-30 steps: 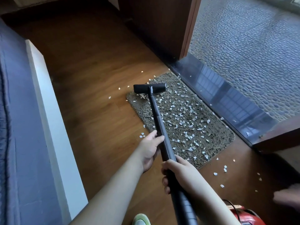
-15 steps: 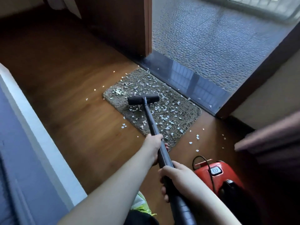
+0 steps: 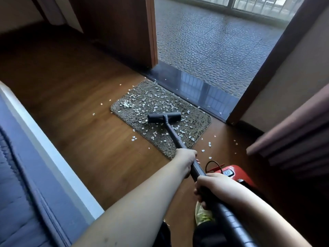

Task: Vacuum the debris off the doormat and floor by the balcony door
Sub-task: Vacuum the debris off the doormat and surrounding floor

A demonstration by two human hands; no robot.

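A grey-brown doormat (image 3: 195, 122) lies on the wooden floor against the dark door threshold (image 3: 199, 86). White debris flakes (image 3: 160, 102) cover the mat, and more lie on the floor around it (image 3: 133, 138). The black vacuum head (image 3: 164, 117) rests on the middle of the mat. Its black wand (image 3: 175, 138) runs back toward me. My left hand (image 3: 186, 160) grips the wand higher up, and my right hand (image 3: 212, 185) grips it lower, near the ribbed hose.
The red vacuum body (image 3: 236, 174) sits on the floor just right of my hands. A bed with blue bedding and a white frame (image 3: 44, 148) runs along the left. A curtain (image 3: 293, 139) hangs at right. The open balcony doorway shows a pebbled floor (image 3: 213, 41).
The vacuum head has come back from the mat's far left corner to its middle. My view has pulled back and swung right, bringing the red vacuum body and curtain into sight.
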